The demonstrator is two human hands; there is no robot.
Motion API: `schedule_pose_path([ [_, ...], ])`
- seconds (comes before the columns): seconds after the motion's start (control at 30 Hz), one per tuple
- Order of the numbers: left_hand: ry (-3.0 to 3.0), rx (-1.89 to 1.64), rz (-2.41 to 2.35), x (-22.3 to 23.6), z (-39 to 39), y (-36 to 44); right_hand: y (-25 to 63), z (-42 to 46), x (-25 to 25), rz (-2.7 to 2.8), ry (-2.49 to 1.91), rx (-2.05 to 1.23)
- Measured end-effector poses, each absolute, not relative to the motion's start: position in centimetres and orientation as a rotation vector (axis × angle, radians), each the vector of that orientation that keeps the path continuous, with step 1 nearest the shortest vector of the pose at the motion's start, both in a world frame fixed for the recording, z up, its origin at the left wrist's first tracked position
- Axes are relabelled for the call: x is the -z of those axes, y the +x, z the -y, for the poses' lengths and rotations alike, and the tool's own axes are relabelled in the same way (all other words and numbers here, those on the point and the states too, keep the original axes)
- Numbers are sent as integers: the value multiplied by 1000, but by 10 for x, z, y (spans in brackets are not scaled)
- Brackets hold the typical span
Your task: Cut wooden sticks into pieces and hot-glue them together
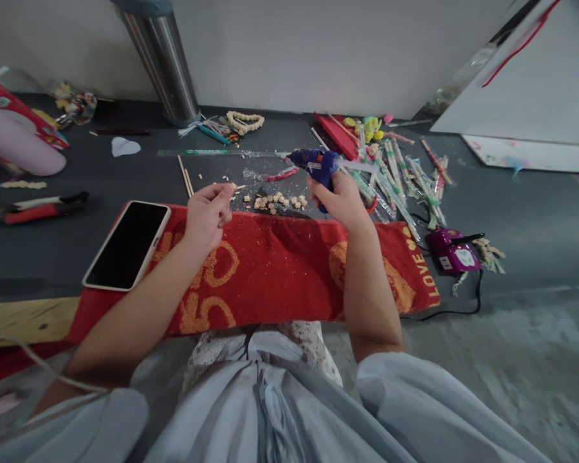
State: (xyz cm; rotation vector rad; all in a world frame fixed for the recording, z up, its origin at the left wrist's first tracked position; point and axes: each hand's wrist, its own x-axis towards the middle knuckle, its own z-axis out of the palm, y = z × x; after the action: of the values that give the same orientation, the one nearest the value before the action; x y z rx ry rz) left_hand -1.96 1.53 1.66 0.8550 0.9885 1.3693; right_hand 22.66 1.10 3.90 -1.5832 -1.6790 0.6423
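My right hand is wrapped round the grip of a blue hot glue gun, whose nozzle points left. A clear glue stick juts from its back end. Over the far edge of the red towel, my left hand pinches a small pale wooden stick piece between thumb and fingers. Between the hands lies a pile of short cut wooden bits. Two longer wooden sticks rest just beyond my left hand.
A phone lies on the towel's left end. Pliers are farther left. A steel tumbler stands by the wall. Wrapped chopsticks are heaped at right, near a purple device with a black cord.
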Motion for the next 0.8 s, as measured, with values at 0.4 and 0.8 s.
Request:
schedule_pose_path([
  [0.4, 897, -1314, -1012, -15, -14, -17, 254, -20, -10, 1944, -2209, 130],
  [0.8, 873, -1316, -1017, -17, -12, -16, 171, -5, -28, 2315, -1717, -176],
])
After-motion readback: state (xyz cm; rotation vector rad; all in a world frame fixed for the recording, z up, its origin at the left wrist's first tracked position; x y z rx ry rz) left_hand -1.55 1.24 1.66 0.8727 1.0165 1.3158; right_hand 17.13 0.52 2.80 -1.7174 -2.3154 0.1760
